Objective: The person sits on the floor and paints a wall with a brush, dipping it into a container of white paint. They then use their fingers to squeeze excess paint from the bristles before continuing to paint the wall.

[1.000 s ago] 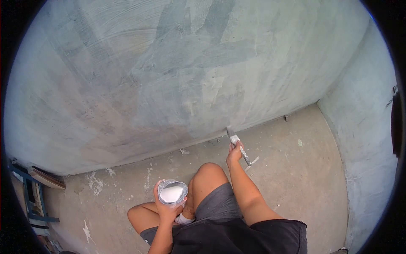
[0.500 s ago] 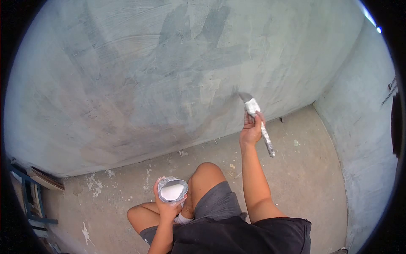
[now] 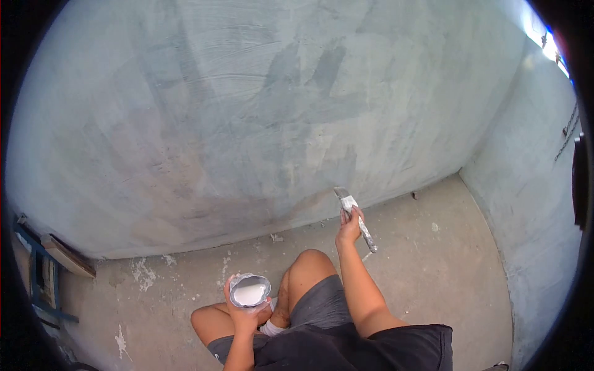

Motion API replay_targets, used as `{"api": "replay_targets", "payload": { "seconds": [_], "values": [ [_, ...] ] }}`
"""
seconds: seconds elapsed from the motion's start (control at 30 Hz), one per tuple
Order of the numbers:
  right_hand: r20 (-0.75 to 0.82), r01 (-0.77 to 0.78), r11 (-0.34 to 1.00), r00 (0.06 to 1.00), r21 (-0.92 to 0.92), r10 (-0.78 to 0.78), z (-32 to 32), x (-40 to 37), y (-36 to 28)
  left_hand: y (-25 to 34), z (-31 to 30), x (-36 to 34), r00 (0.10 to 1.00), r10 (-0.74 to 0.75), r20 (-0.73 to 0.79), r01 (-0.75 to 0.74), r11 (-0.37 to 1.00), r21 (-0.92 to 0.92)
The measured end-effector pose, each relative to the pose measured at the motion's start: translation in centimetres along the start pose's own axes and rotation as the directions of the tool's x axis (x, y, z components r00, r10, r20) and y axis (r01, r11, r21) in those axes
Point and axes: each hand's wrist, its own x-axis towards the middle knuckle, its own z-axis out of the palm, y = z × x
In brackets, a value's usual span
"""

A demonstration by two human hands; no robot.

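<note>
My right hand (image 3: 349,230) grips a paint-caked brush (image 3: 354,215), its bristles pressed against the bottom of the grey-green plastered wall (image 3: 247,111), close to where it meets the floor. My left hand (image 3: 245,314) holds a small container of white paint (image 3: 250,290) in front of my bent left knee. I am crouched on the concrete floor in dark shorts, my right knee (image 3: 309,263) raised between the two hands.
The concrete floor (image 3: 433,272) carries white paint splashes. A second wall (image 3: 532,204) closes the corner on the right. A blue frame with boards (image 3: 43,272) leans at the far left. A dark object hangs at the right edge.
My right hand has brought the brush down from mid-wall to the wall's base. The view has tilted slightly; the left hand keeps the container in place.
</note>
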Motion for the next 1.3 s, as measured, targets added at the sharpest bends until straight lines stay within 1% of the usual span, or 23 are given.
{"api": "replay_targets", "payload": {
  "seconds": [0.07, 0.13, 0.2, 0.23, 0.3, 0.33, 0.4, 0.47, 0.6, 0.67, 0.7, 0.77, 0.8, 0.87, 0.9, 0.97, 1.03, 1.1, 1.17, 1.2, 1.23, 1.27, 1.3],
  "values": [
    [0.011, 0.022, 1.0, 1.0, 0.022, -0.022, 1.4, -1.0, -1.3, -0.7, -1.0, -0.3, 0.999, 0.036, -0.012, -0.036, 0.999, 0.01],
    [0.014, 0.054, 0.998, 0.998, 0.046, -0.054, 3.8, -1.8, -3.9, -1.1, -1.5, -0.4, 1.0, 0.017, -0.015, -0.017, 1.0, -0.009],
    [0.191, 0.148, 0.974, 0.965, 0.17, -0.18, 7.1, -2.1, -6.7, -1.0, -1.5, -0.5, 1.0, 0.001, -0.012, -0.001, 1.0, -0.03],
    [0.189, 0.153, 0.973, 0.965, 0.172, -0.185, 8.2, -1.5, -7.0, -0.7, -1.2, -0.5, 1.0, -0.015, -0.015, 0.014, 0.999, -0.051],
    [0.307, 0.244, 0.953, 0.906, 0.182, -0.29, 9.4, -0.7, -7.1, -0.3, -0.7, -0.7, 1.0, -0.029, -0.01, 0.028, 0.997, -0.078],
    [0.308, 0.254, 0.95, 0.903, 0.182, -0.3, 9.1, -0.4, -6.2, -0.2, -0.5, -0.7, 1.0, -0.006, 0.009, 0.006, 0.997, -0.072],
    [0.162, 0.088, 0.996, 0.983, -0.032, -0.082, 6.9, 1.0, -2.8, -0.2, 0.0, -1.2, 0.999, 0.018, 0.033, -0.015, 0.996, -0.084],
    [0.1, -0.005, 0.998, 0.995, -0.067, 0.012, 2.3, 1.4, -0.2, -0.3, 0.1, -1.2, 0.998, 0.043, 0.051, -0.037, 0.993, -0.112],
    [0.089, -0.006, 0.992, 0.996, -0.126, 0.018, 1.8, -1.6, -2.8, 0.8, -0.3, -1.8, 0.998, 0.053, 0.037, -0.044, 0.979, -0.199],
    [0.173, 0.1, 0.994, 0.979, 0.04, -0.106, 5.5, -2.0, -5.3, 0.5, -0.9, -2.0, 0.999, 0.02, 0.043, -0.008, 0.965, -0.261],
    [0.177, 0.099, 0.994, 0.979, 0.043, -0.105, 7.8, -2.8, -7.1, 0.5, -1.2, -2.0, 0.999, 0.023, 0.04, -0.012, 0.965, -0.262],
    [0.358, 0.172, 0.97, 0.907, 0.169, -0.223, 11.6, -4.3, -10.3, 0.5, -1.6, -2.2, 0.999, -0.02, 0.032, 0.029, 0.944, -0.328],
    [0.363, 0.172, 0.97, 0.904, 0.171, -0.224, 12.4, -4.1, -10.3, 0.6, -1.7, -2.2, 0.999, -0.017, 0.029, 0.026, 0.943, -0.331],
    [0.381, 0.193, 0.966, 0.892, 0.171, -0.246, 13.3, -3.7, -9.6, 0.8, -2.0, -2.4, 1.0, 0.022, 0.02, -0.016, 0.965, -0.262],
    [0.325, 0.182, 0.972, 0.919, 0.151, -0.222, 12.8, -3.0, -7.9, 0.7, -2.1, -2.4, 0.999, 0.028, 0.015, -0.023, 0.962, -0.27],
    [0.206, 0.041, 0.999, 0.978, -0.01, -0.038, 9.4, -1.4, -3.5, 0.3, -2.4, -2.5, 0.998, 0.068, 0.005, -0.064, 0.948, -0.311],
    [0.122, -0.067, 0.996, 0.99, -0.067, 0.074, 3.0, 1.4, 1.5, 0.3, -3.1, -2.7, 0.998, 0.063, -0.012, -0.063, 0.95, -0.305],
    [-0.031, -0.126, 0.975, 0.992, -0.182, 0.122, -0.7, -0.2, 1.2, 0.1, -4.7, -2.2, 0.998, 0.064, -0.029, -0.069, 0.955, -0.289],
    [-0.062, -0.135, 0.985, 0.99, -0.112, 0.128, -5.1, 0.3, 0.8, -0.6, -7.7, -1.6, 0.985, 0.161, -0.062, -0.167, 0.981, -0.098],
    [-0.078, -0.101, 0.989, 0.993, -0.106, 0.093, -7.2, 0.6, 0.1, -0.9, -9.4, -1.3, 0.985, 0.159, -0.07, -0.165, 0.981, -0.097],
    [-0.094, -0.066, 0.993, 0.994, -0.103, 0.056, -9.0, 1.0, -1.0, -1.0, -11.3, -0.9, 0.984, 0.138, -0.117, -0.145, 0.988, -0.055],
    [-0.138, -0.04, 0.992, 0.99, -0.116, 0.024, -10.5, 1.0, -2.6, -1.2, -13.0, -0.6, 0.98, 0.116, -0.162, -0.12, 0.993, -0.013],
    [-0.181, -0.015, 0.991, 0.983, -0.131, -0.009, -12.0, 1.2, -4.2, -1.2, -14.3, -0.3, 0.98, 0.111, -0.167, -0.115, 0.993, -0.013]
  ]
}}
